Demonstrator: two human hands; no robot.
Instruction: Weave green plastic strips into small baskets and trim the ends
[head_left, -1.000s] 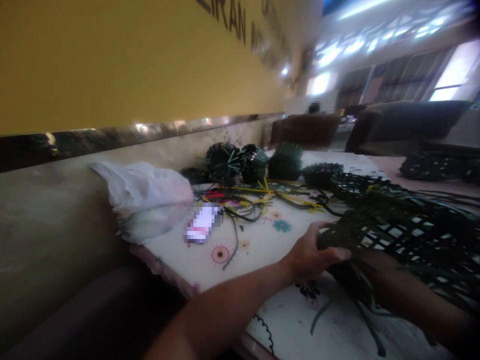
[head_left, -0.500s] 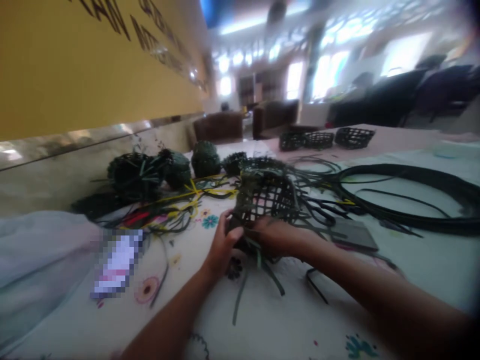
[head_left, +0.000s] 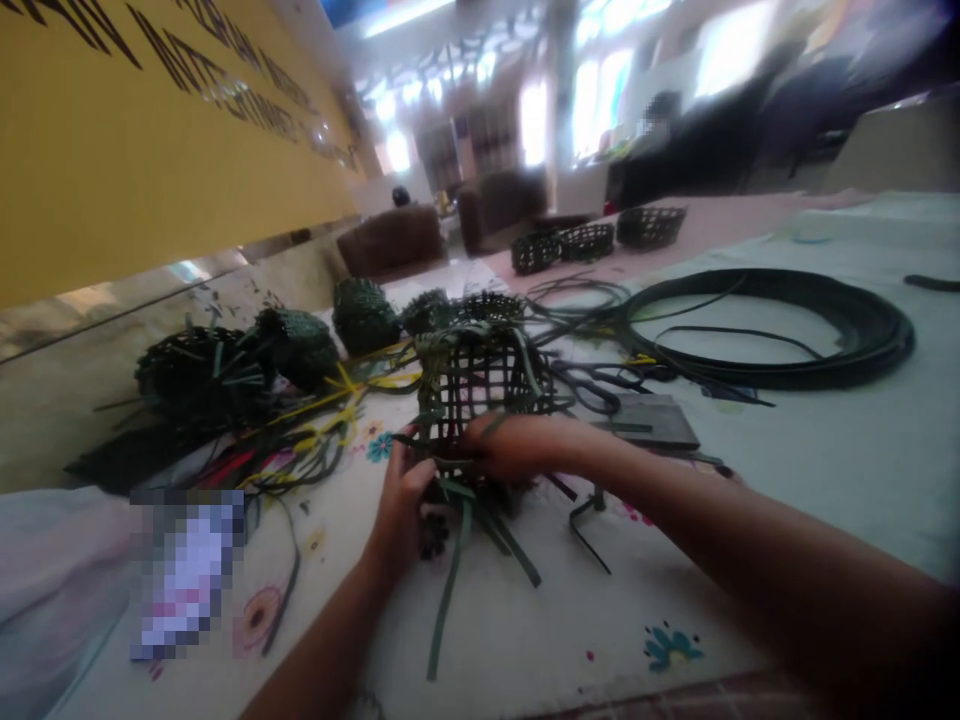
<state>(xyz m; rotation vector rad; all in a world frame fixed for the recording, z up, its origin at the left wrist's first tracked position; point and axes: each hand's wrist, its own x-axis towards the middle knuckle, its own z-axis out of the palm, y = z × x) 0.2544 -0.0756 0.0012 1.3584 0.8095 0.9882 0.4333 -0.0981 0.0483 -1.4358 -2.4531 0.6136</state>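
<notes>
Head view. A dark green basket [head_left: 480,375] lies on the table [head_left: 525,630] near mid-frame, its open lattice showing above the hands; which way its mouth faces cannot be told. The left hand [head_left: 403,500] is partly closed, thumb and fingers about the near left edge of the basket. The right hand [head_left: 510,445] is curled against the near side; its fingertips are hidden, so whether it grips anything cannot be told. Loose strips [head_left: 452,585] fan out below the hands toward the wearer.

What has just changed: the strips spread more plainly below the basket, and a pale strip now crosses between the hands. For the work in hand this suggests attention to the near edge, where strip ends hang free.

Compared with the earliest frame, the view has swung to the right: the basket has passed from the right side to mid-frame, the phone [head_left: 187,580] has shifted to the lower left, and the coil [head_left: 877,325] has come into view. Both hands have stayed at the basket.
</notes>
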